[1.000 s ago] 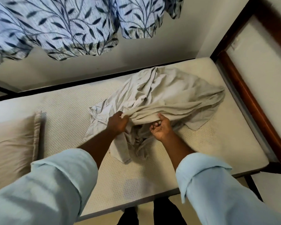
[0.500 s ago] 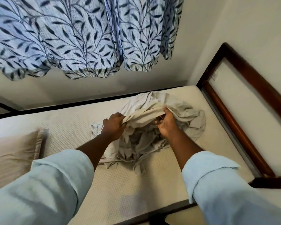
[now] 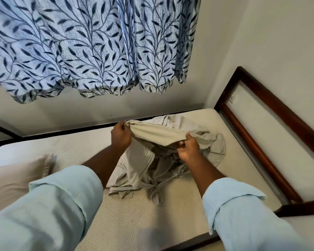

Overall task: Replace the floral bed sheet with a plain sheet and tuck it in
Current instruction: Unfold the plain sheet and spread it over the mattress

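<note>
The mattress [image 3: 130, 220] lies bare, its dotted cover showing and no floral sheet on it, so the stripping looks done and the spreading has yet to begin. Above its far side hangs a leaf-print curtain [image 3: 91, 48], and a dark wooden frame [image 3: 265, 142] borders its right end. The plain sheet [image 3: 212, 147], beige and crumpled, sits heaped on the mattress toward that right end, probably dropped there to be sorted out. A pillow [image 3: 14, 180] rests at the mattress's left end, out of the way. Over the heap, the left hand [image 3: 121, 136] has its fingers clenched round a bunched bit of the sheet, while the right hand [image 3: 188, 148] pinches the cloth under its thumb. A band is stretched between them, likely to find an edge.
</note>
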Available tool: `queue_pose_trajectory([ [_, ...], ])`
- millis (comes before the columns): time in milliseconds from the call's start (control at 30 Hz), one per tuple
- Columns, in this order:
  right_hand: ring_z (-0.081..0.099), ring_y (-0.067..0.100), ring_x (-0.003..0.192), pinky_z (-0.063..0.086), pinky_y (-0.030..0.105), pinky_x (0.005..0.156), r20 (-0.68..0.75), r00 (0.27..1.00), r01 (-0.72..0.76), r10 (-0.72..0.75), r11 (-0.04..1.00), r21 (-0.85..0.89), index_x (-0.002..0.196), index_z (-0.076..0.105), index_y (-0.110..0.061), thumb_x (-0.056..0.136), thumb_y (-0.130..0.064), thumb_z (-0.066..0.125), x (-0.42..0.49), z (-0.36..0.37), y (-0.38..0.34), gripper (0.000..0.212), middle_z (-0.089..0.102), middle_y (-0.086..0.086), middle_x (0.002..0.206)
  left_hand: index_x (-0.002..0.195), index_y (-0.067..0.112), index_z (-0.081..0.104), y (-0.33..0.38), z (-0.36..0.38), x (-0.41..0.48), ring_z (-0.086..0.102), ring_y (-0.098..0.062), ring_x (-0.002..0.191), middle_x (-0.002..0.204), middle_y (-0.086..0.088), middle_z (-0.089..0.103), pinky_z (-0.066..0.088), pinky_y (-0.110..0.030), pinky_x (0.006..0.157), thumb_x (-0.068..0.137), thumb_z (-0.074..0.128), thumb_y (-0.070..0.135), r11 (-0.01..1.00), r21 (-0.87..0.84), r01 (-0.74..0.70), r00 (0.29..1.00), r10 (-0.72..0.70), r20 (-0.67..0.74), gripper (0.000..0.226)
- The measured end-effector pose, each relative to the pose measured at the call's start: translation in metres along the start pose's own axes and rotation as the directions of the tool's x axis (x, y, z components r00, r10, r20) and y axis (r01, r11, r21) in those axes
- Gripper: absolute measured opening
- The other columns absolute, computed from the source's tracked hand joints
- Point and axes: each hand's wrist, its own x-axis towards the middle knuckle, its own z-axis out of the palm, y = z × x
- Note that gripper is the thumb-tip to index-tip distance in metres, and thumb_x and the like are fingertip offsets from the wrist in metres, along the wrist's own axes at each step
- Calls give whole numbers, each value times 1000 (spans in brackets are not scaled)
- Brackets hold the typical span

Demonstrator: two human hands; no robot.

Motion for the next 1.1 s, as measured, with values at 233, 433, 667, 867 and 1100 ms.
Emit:
queue_pose_trajectory([
  [233, 51, 13, 54, 35, 24, 48, -96, 995, -31, -9, 910, -413, 114, 58, -14, 102, -41, 54, 23, -45, 38, 30, 54, 3, 73, 115, 10, 70, 0, -11, -2, 58, -20, 97, 105, -1, 66, 40, -27, 83, 102, 50, 25, 998, -59, 27, 999, -25, 22, 28],
  [433, 66, 21, 73, 46, 29, 53, -17, 997, 32, -73, 621, -783, 122, 56, -6, 101, -38, 57, 22, -41, 57, 38, 65, 12, 101, 104, 11, 72, -12, -33, 11, 64, -26, 94, 100, -9, 72, 49, -33, 83, 101, 51, 24, 998, 17, -57, 998, 58, -14, 25],
  [667, 54, 35, 130, 47, 39, 103, 124, 968, 118, -218, -40, -992, 148, 33, -13, 85, -38, 74, 13, -41, 69, 79, 53, 16, 141, 89, 5, 66, -13, -44, 6, 53, -14, 77, 82, -1, 60, 40, -29, 69, 104, 50, 30, 991, -129, 42, 948, 1, 317, 33],
  [867, 56, 26, 124, 48, 42, 105, 535, 825, 537, -183, -45, -843, 147, 44, -33, 79, -36, 80, 12, -30, 89, 77, 57, 5, 136, 76, 9, 60, -11, -66, -1, 49, -20, 72, 77, -7, 53, 37, -36, 72, 100, 56, 41, 984, -166, 62, 839, 39, 543, 40],
  [1100, 52, 26, 126, 43, 36, 109, 706, 706, 693, -50, -154, -704, 149, 50, -29, 84, -37, 76, 3, -2, 104, 70, 56, 12, 132, 70, 16, 61, -2, -92, -12, 52, -12, 66, 69, -1, 53, 41, -27, 61, 64, 91, 51, 995, 51, -81, 689, 19, 724, 47],
])
